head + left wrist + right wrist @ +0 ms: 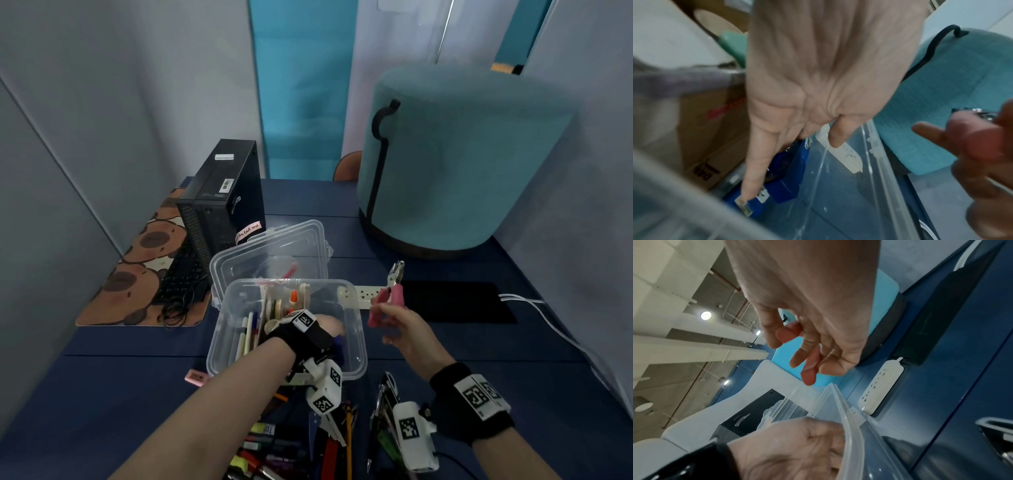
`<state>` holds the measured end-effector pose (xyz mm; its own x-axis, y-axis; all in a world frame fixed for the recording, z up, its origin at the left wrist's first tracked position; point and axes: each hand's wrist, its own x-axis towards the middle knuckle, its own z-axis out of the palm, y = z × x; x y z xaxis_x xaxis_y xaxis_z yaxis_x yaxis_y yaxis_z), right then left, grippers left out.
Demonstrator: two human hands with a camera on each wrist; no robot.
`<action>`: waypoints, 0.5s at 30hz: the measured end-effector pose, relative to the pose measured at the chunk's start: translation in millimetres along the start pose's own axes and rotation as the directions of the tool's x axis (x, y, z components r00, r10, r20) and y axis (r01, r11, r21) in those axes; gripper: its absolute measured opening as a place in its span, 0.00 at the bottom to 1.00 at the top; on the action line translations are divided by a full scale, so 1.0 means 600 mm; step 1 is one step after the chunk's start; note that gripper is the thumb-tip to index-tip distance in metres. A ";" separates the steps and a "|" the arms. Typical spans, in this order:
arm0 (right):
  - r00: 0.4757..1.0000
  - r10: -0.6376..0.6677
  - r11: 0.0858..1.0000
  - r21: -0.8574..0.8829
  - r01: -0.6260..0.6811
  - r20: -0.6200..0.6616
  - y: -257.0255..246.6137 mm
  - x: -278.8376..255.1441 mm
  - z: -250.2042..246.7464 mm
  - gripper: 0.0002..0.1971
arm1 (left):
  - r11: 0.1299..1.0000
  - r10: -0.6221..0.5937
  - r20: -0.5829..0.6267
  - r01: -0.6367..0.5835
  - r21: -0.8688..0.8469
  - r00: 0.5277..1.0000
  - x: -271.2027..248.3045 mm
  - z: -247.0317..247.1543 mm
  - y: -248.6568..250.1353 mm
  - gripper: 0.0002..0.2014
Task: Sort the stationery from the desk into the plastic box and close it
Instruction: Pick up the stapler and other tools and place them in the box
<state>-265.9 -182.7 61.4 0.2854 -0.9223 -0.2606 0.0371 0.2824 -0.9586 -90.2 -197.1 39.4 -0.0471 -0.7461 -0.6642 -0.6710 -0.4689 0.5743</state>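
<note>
The left hand [325, 329] is reaching inside the open plastic box [356, 342] on the surface, fingers lying straight against a blue stapler [781, 183] that only its wrist view is revealing, while the right hand [400, 325] is pinching the pink-handled hole punch [390, 291] just beside the rim, seemingly waiting its turn

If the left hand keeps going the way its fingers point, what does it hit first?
The left hand points down into the plastic box; its fingers already touch the blue stapler, so that comes first.
</note>
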 end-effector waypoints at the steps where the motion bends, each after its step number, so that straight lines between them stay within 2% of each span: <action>1: 1.000 0.010 1.000 -0.018 -0.010 0.015 -0.002 0.003 0.002 0.11 | 1.000 0.001 0.010 -0.001 0.000 1.000 -0.008 -0.004 0.003 0.21; 6: 0.991 0.092 0.994 -0.061 -0.086 0.100 -0.013 0.003 0.010 0.08 | 0.987 0.024 -0.008 -0.025 -0.156 1.000 -0.037 -0.012 0.005 0.21; 9: 0.988 0.114 0.983 -0.157 -0.097 0.105 -0.025 -0.004 0.013 0.15 | 0.967 0.051 0.007 -0.048 -0.249 0.999 -0.054 -0.022 0.009 0.21; 12: 0.986 0.141 0.980 -0.157 -0.125 0.093 -0.036 -0.003 0.029 0.17 | 0.933 0.041 -0.068 -0.063 -0.355 0.997 -0.094 -0.049 0.014 0.14; 13: 0.983 0.158 0.976 -0.165 -0.141 0.092 -0.041 0.001 0.040 0.17 | 0.919 0.048 -0.085 -0.077 -0.386 0.995 -0.107 -0.061 0.008 0.15; 15: 0.974 0.207 0.960 -0.209 -0.183 0.094 -0.045 0.014 0.068 0.16 | 0.911 0.122 -0.186 -0.184 -0.370 0.975 -0.130 -0.081 -0.016 0.19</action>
<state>-225.5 -187.5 89.9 0.3759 -0.8150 -0.4410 -0.2172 0.3852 -0.8969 -44.2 -157.6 109.0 0.0096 -0.8723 -0.4889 -0.3285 -0.4646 0.8223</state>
